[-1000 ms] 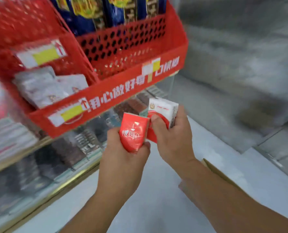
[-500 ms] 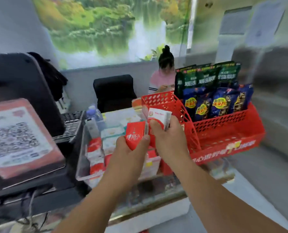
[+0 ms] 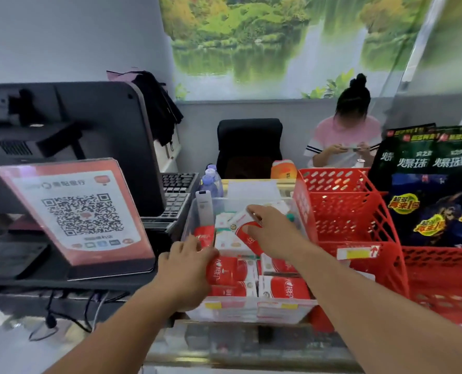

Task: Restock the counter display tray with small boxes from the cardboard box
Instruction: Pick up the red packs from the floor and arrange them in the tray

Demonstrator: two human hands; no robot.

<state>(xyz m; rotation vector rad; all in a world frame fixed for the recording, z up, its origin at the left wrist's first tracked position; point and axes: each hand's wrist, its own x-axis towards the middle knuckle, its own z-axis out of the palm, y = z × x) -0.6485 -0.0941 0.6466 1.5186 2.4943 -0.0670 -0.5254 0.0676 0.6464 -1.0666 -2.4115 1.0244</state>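
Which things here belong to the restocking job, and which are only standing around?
Belong to the job:
- clear display tray
- red-and-white box held by right hand
- red box at left hand
- boxes already in the tray

Just standing around:
- QR code sign
- red basket
- snack bags
- keyboard

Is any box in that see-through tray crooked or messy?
Yes. The white-and-red box in the right hand sits tilted above the tray, not yet laid flat like the neat rows of red boxes in front. The left hand holds a red box at the tray's left side.
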